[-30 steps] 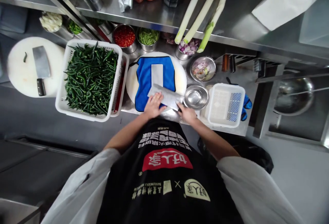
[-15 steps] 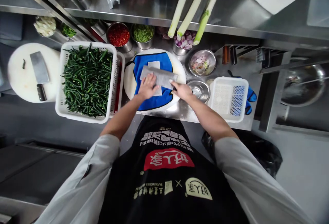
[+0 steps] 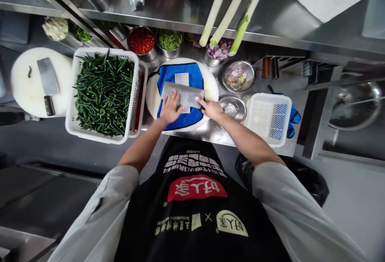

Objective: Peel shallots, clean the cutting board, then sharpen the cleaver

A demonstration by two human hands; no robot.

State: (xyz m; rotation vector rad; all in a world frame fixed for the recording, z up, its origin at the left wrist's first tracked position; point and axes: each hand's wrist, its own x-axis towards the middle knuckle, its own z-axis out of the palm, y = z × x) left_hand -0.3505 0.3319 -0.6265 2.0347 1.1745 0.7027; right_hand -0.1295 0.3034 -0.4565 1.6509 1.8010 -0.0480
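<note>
On a round white cutting board (image 3: 211, 89) lies a blue cloth (image 3: 195, 77) with black edging. A pale rectangular block (image 3: 182, 79) rests on the cloth, and a cleaver (image 3: 191, 92) lies flat across it. My left hand (image 3: 171, 108) presses on the blade's left part with its fingers spread. At the blade's right end, my right hand (image 3: 211, 109) is closed around the cleaver's handle, which is mostly hidden by the fingers.
A white basket of green chillies (image 3: 104, 93) stands left, beyond it another board (image 3: 24, 89) with a second cleaver (image 3: 48, 77). Metal bowls (image 3: 233, 107) and a white basket (image 3: 264, 117) are at right. Leeks (image 3: 217, 9) overhang the shelf edge (image 3: 180, 25) above.
The cleaver and both my hands have shifted slightly left and toward my body over the pale block. The whole view has also moved a little.
</note>
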